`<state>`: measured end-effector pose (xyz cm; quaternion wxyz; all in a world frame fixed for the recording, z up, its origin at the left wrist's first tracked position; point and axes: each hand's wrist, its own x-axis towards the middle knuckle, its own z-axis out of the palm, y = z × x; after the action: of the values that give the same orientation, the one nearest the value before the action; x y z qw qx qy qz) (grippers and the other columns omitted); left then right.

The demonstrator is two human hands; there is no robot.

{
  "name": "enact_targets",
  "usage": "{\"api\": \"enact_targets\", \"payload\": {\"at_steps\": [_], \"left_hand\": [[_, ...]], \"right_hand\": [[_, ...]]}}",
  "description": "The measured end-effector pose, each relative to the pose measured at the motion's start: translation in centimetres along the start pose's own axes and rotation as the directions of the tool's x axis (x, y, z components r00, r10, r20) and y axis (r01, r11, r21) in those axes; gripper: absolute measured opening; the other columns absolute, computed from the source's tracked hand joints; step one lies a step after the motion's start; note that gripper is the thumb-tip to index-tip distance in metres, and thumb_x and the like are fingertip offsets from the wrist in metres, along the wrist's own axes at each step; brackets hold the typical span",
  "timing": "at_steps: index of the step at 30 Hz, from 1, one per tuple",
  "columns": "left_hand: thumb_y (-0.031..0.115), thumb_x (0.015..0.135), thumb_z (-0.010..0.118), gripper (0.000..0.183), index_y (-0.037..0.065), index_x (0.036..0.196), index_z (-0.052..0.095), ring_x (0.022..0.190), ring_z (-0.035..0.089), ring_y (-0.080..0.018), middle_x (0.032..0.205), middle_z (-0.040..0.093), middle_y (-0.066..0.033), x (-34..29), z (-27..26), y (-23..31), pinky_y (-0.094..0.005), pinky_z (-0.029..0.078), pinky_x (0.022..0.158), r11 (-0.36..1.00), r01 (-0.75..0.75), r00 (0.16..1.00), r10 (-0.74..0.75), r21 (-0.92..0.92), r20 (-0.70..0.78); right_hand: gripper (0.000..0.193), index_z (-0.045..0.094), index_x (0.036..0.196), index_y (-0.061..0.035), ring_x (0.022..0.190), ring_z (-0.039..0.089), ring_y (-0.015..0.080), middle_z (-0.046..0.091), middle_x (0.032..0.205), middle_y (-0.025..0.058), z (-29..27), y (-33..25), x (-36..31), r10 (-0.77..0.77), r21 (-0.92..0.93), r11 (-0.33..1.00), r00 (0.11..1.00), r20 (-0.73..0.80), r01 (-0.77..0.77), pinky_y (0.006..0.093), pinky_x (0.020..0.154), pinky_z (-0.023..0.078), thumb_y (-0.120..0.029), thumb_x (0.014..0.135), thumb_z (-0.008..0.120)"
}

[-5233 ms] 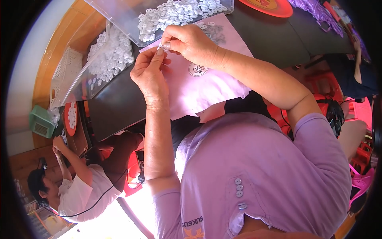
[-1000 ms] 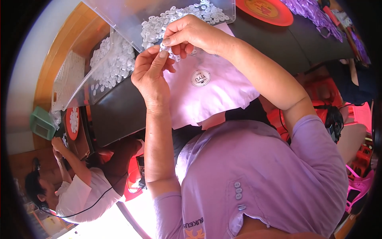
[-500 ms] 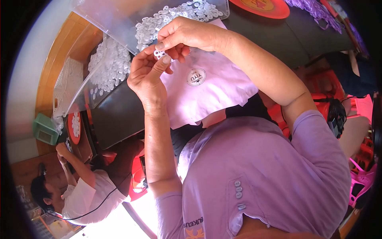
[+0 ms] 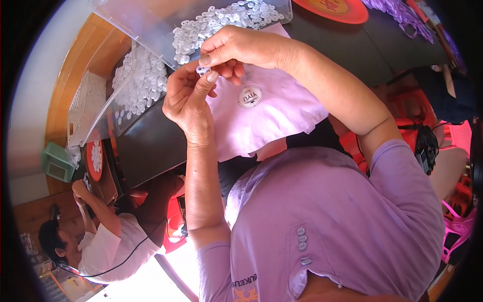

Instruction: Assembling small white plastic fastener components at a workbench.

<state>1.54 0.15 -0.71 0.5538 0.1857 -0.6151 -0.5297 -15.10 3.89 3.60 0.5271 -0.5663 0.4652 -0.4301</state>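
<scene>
My left hand [image 4: 193, 98] pinches a small white plastic piece with round holes [image 4: 202, 70] between thumb and fingers. From above and to the right, my right hand [image 4: 231, 48] closes thumb and fingertips on the same piece; its fingers partly cover it. Whether more than one piece is joined there I cannot tell. Below the hands a pink cloth [image 4: 282, 113] with a round print drapes over the table edge toward my lap. Just beyond my fingers stands a clear plastic bin [image 4: 146, 27] with many white ring-like pieces [image 4: 216, 22].
Another clear bin with white pieces [image 4: 141, 83] stands on the dark table [image 4: 151, 151] at left, near a white perforated basket [image 4: 85, 108]. A red round tray [image 4: 342, 10] and purple strands [image 4: 402, 17] lie at the far right. A co-worker [image 4: 110, 236] sits at lower left, beside a green basket [image 4: 58, 163].
Both hands stay together on the white piece, with slight finger movement. Less of the piece shows between the fingertips now.
</scene>
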Motion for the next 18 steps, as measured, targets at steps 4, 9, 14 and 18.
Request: {"api": "enact_targets", "payload": {"at_steps": [4, 9, 14, 18], "left_hand": [[-0.004, 0.078, 0.073, 0.024, -0.008, 0.098, 0.062, 0.064, 0.058, -0.0144, 0.08, 0.064, -0.011, -0.1, 0.0, 0.1, -0.0253, 0.049, 0.049, 1.0, -0.017, 1.0, 0.017, 0.014, 0.006], [-0.003, 0.078, 0.075, 0.024, -0.004, 0.099, 0.063, 0.06, 0.056, -0.0093, 0.077, 0.064, -0.0069, -0.3, 0.2, 0.4, -0.0212, 0.046, 0.05, 1.0, -0.01, 1.0, 0.01, -0.012, -0.022], [0.0, 0.077, 0.078, 0.026, -0.003, 0.097, 0.063, 0.059, 0.056, -0.009, 0.076, 0.064, -0.007, -0.4, 0.2, 0.2, -0.0205, 0.045, 0.05, 0.999, -0.022, 0.999, 0.021, -0.024, -0.027], [0.002, 0.076, 0.079, 0.026, -0.002, 0.095, 0.063, 0.059, 0.055, -0.0088, 0.076, 0.064, -0.0067, -0.4, 0.0, 0.2, -0.0203, 0.044, 0.05, 0.998, -0.046, 0.998, 0.045, -0.032, -0.046]], "right_hand": [[0.03, 0.062, 0.078, -0.0028, 0.048, 0.055, 0.0107, 0.052, 0.058, 0.0007, -0.3, 0.1, 0.1, -0.013, 0.006, 1.0, 0.999, 0.041, 0.013, 0.0225, 0.046, 0.04, -0.03, 0.091, 0.061], [0.029, 0.062, 0.076, -0.0027, 0.047, 0.054, 0.0103, 0.051, 0.057, 0.0001, 0.0, -0.1, -0.1, -0.001, 0.024, 1.0, 0.999, 0.039, 0.0, 0.0221, 0.045, 0.04, -0.028, 0.09, 0.063], [0.028, 0.062, 0.076, -0.0014, 0.045, 0.052, 0.0105, 0.05, 0.055, -0.0002, -0.1, 0.2, -0.1, -0.034, 0.117, 0.993, 0.995, 0.091, 0.023, 0.0226, 0.044, 0.038, -0.026, 0.089, 0.063], [0.026, 0.06, 0.075, -0.0009, 0.044, 0.05, 0.0105, 0.047, 0.053, -0.0008, 0.9, -0.2, -0.3, -0.055, 0.251, 0.968, 0.994, 0.098, 0.029, 0.0228, 0.043, 0.037, -0.022, 0.09, 0.063]]}}
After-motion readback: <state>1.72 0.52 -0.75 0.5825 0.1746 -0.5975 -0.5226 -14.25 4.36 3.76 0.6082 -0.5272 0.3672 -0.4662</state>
